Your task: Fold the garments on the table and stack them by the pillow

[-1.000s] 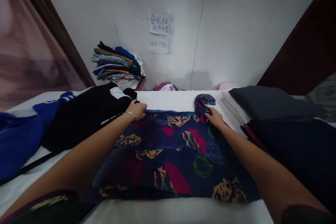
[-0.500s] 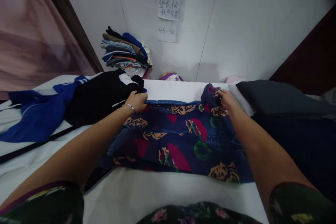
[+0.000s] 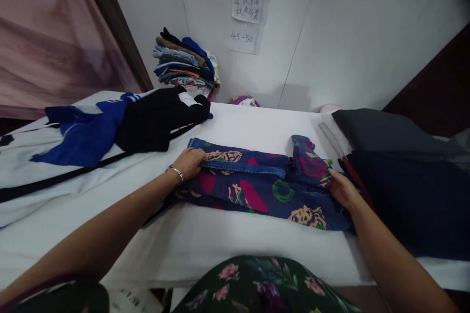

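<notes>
A dark blue printed denim jacket point(image 3: 257, 195) lies in a long strip across the white table. Its far part is folded over toward me, with a pale-stitched denim edge running along the top layer. My left hand point(image 3: 189, 162) grips the folded layer at its left end, a bracelet on the wrist. At the right end, my right hand point(image 3: 343, 190) has its fingers closed on the cloth beside a raised piece point(image 3: 306, 156) that looks like the collar. The fingertips are partly hidden by the cloth.
Blue clothing point(image 3: 88, 132) and a black garment point(image 3: 154, 120) lie to the left. Dark folded clothes point(image 3: 407, 195) are piled at the right. A stack of folded clothes point(image 3: 185, 63) stands by the wall behind the table point(image 3: 249, 120), below paper signs point(image 3: 247, 5).
Both hands have come toward me, bringing the jacket's far part over onto the near part. The jacket is now a narrower strip, and my view has shifted slightly.
</notes>
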Motion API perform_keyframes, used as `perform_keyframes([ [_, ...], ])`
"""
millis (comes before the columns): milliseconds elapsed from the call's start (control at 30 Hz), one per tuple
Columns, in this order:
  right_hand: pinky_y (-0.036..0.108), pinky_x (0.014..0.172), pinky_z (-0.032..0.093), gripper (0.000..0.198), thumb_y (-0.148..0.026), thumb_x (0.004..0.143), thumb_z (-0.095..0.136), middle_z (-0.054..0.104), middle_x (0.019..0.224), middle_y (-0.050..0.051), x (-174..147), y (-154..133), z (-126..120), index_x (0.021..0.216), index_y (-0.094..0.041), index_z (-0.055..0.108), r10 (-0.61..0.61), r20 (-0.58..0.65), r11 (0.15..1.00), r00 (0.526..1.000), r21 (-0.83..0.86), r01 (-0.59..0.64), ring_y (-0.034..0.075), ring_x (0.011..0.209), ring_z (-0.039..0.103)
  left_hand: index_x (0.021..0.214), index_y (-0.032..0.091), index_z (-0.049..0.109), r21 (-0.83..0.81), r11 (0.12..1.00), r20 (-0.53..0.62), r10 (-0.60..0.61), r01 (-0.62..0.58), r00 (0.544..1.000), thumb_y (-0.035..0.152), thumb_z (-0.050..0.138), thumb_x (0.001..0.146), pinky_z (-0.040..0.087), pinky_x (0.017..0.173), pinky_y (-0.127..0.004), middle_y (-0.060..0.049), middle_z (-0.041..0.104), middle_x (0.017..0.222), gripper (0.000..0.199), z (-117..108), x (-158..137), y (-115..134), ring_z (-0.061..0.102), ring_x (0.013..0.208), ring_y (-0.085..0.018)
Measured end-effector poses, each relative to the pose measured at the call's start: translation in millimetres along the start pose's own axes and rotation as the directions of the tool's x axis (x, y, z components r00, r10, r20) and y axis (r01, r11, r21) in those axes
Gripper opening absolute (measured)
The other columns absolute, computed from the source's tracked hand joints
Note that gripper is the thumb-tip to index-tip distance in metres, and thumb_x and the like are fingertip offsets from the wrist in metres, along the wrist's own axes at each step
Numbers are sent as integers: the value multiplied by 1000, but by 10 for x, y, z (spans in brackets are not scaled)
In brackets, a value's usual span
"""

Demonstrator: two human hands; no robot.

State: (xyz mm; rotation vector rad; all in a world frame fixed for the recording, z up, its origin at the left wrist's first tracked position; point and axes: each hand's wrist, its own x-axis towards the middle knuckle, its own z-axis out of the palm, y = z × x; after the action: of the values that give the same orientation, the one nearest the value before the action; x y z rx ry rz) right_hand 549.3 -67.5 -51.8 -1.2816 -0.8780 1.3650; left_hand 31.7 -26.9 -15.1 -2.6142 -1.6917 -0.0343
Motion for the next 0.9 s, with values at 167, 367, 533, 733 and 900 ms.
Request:
perform_keyframes([
  [167, 29, 67, 58, 16, -30, 72, 72, 74, 74, 3, 25, -128, 236, 83, -19, 69, 134, -54, 986, 989, -95, -139, 18, 62, 69, 89, 19, 59, -33, 998, -78, -63, 60, 995, 14, 51, 69, 37, 94, -39, -11, 64, 101, 22, -51, -16, 36, 57, 102, -27],
  [367, 30, 65, 60, 21, -25, 64, 75, 74, 73, 1, -124, -91, 244, 83, -21, 67, 17, -92, 999, 996, -42, -21, 20, 63, 70, 91, 18, 59, -34, 993, -22, -118, 117, 993, 13, 49, 73, 40, 89, -39, -11, 64, 100, 21, 30, -108, 77, 59, 98, -27],
  [533, 34, 65, 62, 25, -25, 55, 78, 75, 76, 2, -256, 48, 205, 78, -24, 68, 91, -79, 991, 993, -93, -98, 25, 68, 72, 88, 19, 58, -150, 972, 27, -180, 182, 983, 7, 50, 66, 44, 86, -34, -7, 65, 98, 27, 70, -196, 98, 60, 96, -23],
  [733, 37, 63, 62, 25, -27, 46, 79, 74, 71, 5, -219, 142, 182, 68, -31, 67, 97, -164, 992, 982, -69, -109, 31, 67, 71, 93, 20, 60, -173, 956, 40, -235, 238, 971, 10, 51, 67, 45, 86, -31, -6, 66, 104, 29, 18, -310, 179, 61, 99, -22],
  [900, 37, 62, 61, 27, -25, 38, 76, 70, 62, 6, -225, 163, 197, 59, -35, 61, 106, -212, 989, 972, -74, -124, 32, 67, 71, 94, 17, 60, -97, 958, -7, -273, 271, 962, 8, 45, 75, 42, 87, -32, -8, 66, 102, 27, -11, -323, 268, 60, 102, -24],
])
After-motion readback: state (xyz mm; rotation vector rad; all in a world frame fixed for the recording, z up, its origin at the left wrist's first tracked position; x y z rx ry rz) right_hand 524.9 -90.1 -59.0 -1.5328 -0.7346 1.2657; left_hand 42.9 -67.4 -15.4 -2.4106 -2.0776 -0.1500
